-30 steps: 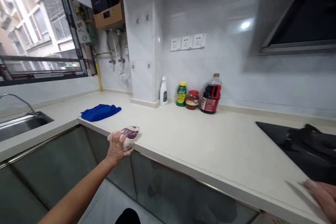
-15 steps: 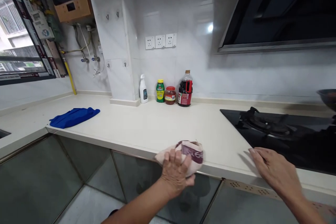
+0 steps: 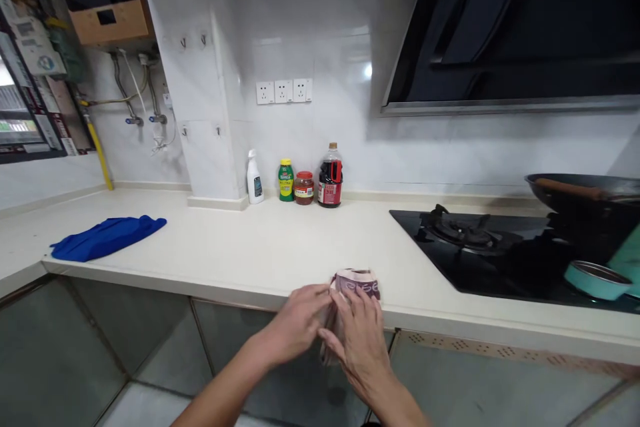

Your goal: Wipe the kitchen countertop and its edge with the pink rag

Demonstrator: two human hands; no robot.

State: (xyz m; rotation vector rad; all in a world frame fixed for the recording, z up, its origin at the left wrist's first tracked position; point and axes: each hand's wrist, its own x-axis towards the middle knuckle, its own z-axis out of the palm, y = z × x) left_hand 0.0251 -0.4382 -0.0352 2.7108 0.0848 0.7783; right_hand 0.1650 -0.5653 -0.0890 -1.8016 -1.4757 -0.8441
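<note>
A light cloth with a purple printed band (image 3: pixel 356 276) lies bunched at the counter's front edge, part of it hanging over. My right hand (image 3: pixel 361 333) covers it from above, fingers pressed over it and thumb out on the left. At its left side, my left hand (image 3: pixel 299 321) holds the cloth's edge between closed fingers. The two hands nearly meet, and much of the cloth is hidden under them.
A blue cloth (image 3: pixel 107 237) lies on the left of the counter (image 3: pixel 240 247). Along the wall stand a spray bottle (image 3: pixel 255 180), a green bottle (image 3: pixel 286 181), a red-lidded jar (image 3: pixel 304 189) and a dark sauce bottle (image 3: pixel 330 180). At right, the gas hob (image 3: pixel 435 253) bears a wok (image 3: pixel 550 190) and a turquoise pot (image 3: pixel 597 283).
My right hand has moved left from beside the hob onto the cloth. My left hand has shifted from on top of the cloth to its left edge. The view has turned right.
</note>
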